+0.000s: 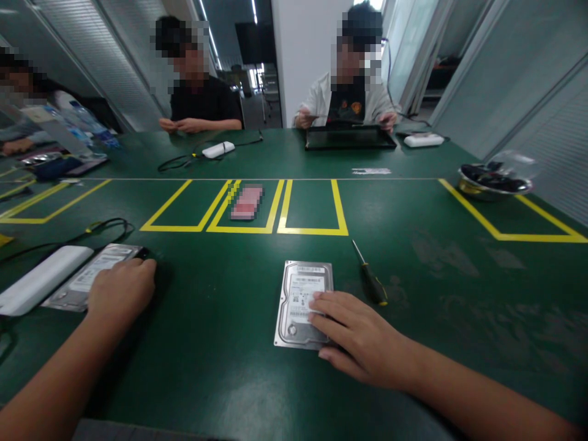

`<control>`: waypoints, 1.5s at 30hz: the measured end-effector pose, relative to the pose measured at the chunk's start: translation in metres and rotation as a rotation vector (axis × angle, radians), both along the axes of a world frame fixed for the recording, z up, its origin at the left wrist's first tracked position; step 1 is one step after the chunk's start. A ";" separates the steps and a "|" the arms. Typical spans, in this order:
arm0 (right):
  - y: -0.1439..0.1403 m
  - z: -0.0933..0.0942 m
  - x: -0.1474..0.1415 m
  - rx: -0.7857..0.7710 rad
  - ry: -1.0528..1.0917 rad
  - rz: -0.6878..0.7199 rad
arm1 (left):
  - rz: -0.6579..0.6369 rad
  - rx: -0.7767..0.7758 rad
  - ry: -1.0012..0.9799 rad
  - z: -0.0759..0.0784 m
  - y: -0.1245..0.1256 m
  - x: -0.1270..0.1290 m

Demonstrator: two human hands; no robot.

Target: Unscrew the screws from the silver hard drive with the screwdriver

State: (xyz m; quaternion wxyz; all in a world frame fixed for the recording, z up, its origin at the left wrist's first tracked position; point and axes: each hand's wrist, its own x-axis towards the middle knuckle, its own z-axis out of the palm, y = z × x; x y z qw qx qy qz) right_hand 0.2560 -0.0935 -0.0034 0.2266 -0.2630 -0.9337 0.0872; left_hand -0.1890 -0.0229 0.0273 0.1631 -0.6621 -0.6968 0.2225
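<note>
A silver hard drive (294, 294) with a white label lies on the green table in front of me. My right hand (362, 337) rests on its right side, fingers stretched out and apart over the label, thumb by the near corner. At the left, a second hard drive (89, 278) lies beside a white power strip (46, 278). My left hand (123, 285) covers its right part with curled fingers over the edge; the fingertips are partly hidden. A screwdriver (371, 278) with a black and yellow handle lies just beyond my right hand.
Yellow tape outlines (312, 231) mark the table, one around a pinkish blurred item (248, 202). A bowl of dark parts (493, 180) stands at the right. Across the table, one person holds items by a black tray (351, 138); other people sit further left. Cables (105, 228) lie left.
</note>
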 end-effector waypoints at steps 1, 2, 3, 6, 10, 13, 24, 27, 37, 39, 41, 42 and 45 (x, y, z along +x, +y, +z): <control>0.000 0.000 0.000 -0.001 -0.003 0.000 | -0.003 0.002 0.001 0.001 0.000 0.001; 0.000 0.000 0.000 -0.001 -0.005 0.000 | -0.005 0.007 -0.002 0.001 0.000 0.002; 0.000 0.000 0.000 0.001 -0.004 0.000 | -0.006 0.014 -0.010 0.002 0.000 0.003; 0.000 0.000 -0.001 0.006 0.000 0.001 | -0.020 0.028 -0.017 0.004 -0.001 0.006; 0.000 -0.001 0.000 0.002 0.003 0.002 | -0.069 0.080 0.002 0.009 0.002 0.010; 0.000 -0.001 0.001 0.005 0.009 0.006 | -0.089 0.146 -0.028 0.014 0.008 0.020; -0.001 -0.001 0.001 -0.022 -0.007 0.009 | -0.415 0.288 -1.011 0.019 0.011 0.150; -0.001 -0.001 0.002 -0.023 -0.010 0.005 | -0.500 0.281 -1.212 0.020 0.007 0.191; 0.000 0.001 0.002 -0.035 -0.015 0.003 | -0.601 0.416 -1.449 -0.005 0.011 0.237; 0.001 0.000 0.003 -0.036 -0.010 0.000 | -0.610 0.428 -1.418 -0.014 0.011 0.232; 0.001 0.000 0.003 -0.031 0.002 0.002 | -0.617 0.438 -1.396 -0.020 0.012 0.226; 0.002 0.000 0.003 -0.029 0.008 0.004 | -0.610 0.449 -1.396 -0.022 0.012 0.224; 0.003 0.000 0.003 -0.031 0.015 0.008 | -0.566 0.460 -1.418 -0.025 0.015 0.221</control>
